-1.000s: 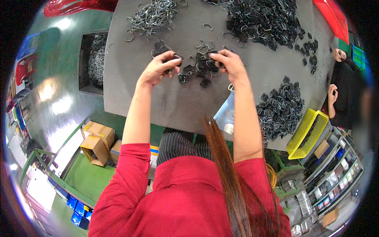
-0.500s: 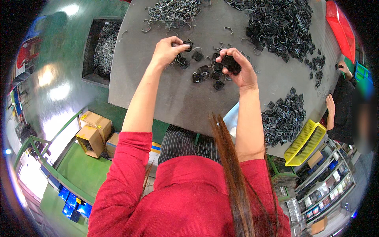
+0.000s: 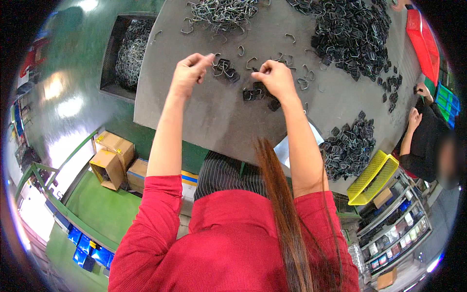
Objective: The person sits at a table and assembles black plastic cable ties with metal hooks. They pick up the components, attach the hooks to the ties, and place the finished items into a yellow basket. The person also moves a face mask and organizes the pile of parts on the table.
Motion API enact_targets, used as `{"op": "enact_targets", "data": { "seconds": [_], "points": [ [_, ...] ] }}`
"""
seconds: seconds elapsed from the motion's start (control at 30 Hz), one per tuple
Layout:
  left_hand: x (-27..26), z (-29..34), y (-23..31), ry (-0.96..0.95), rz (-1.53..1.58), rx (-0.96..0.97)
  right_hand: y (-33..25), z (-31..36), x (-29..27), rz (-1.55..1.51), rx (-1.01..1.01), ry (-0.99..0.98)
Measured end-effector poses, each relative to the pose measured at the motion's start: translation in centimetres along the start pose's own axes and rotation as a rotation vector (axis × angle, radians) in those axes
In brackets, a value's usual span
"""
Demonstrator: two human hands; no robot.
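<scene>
Clusters of black pieces (image 3: 250, 94) lie near the curled left hand (image 3: 189, 74) and right hand (image 3: 277, 79), any hold impossible to tell

1. My top (image 3: 228, 224) is plain red.
2. My trousers (image 3: 226, 173) show pale pinstripes on black.
3. The small pieces (image 3: 251, 94) before me are black.
4. The tabletop (image 3: 209, 126) is grey.
5. The basket (image 3: 364, 186) is yellow.

"Wearing what up top?"

"Wearing a red, finely ribbed top (image 3: 233, 233) with elbow-length sleeves (image 3: 151, 216), leaving left hand (image 3: 190, 72) and right hand (image 3: 278, 79) bare."

"Wearing what lower down?"

"Wearing a dark garment (image 3: 226, 175) bearing thin pale stripes, and trailing long, straight hair (image 3: 281, 209) down the front."
</scene>
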State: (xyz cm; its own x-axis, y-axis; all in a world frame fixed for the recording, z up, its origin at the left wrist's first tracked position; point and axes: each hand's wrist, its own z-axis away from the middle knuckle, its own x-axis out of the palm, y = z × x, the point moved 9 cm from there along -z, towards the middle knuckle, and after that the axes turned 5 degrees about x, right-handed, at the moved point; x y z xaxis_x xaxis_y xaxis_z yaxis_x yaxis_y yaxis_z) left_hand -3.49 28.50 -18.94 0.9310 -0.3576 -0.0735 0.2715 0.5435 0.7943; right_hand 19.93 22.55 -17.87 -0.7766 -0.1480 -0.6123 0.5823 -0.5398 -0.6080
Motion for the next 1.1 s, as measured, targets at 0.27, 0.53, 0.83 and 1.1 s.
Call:
{"op": "enact_targets", "data": {
  "seconds": [0.27, 0.53, 0.83, 1.1],
  "points": [
    [6.8, 4.1, 2.0, 0.087, -0.883, 0.693, 1.8, 4.3, -6.3, -1.635, -0.165, -0.462],
    [5.7, 1.2, 6.0, 0.155, -0.557, 0.858, 5.6, -0.8, -4.9, 0.095, 0.171, 0.079],
    [6.2, 1.5, 1.6, -0.298, 0.33, 0.078, 4.4, 2.4, -3.2, -0.908, 0.212, -0.312],
    [8.0, 1.9, 2.5, -0.453, 0.324, 0.059, 7.9, 3.1, -5.5, -0.711, 0.266, -0.188]
  ]
}}
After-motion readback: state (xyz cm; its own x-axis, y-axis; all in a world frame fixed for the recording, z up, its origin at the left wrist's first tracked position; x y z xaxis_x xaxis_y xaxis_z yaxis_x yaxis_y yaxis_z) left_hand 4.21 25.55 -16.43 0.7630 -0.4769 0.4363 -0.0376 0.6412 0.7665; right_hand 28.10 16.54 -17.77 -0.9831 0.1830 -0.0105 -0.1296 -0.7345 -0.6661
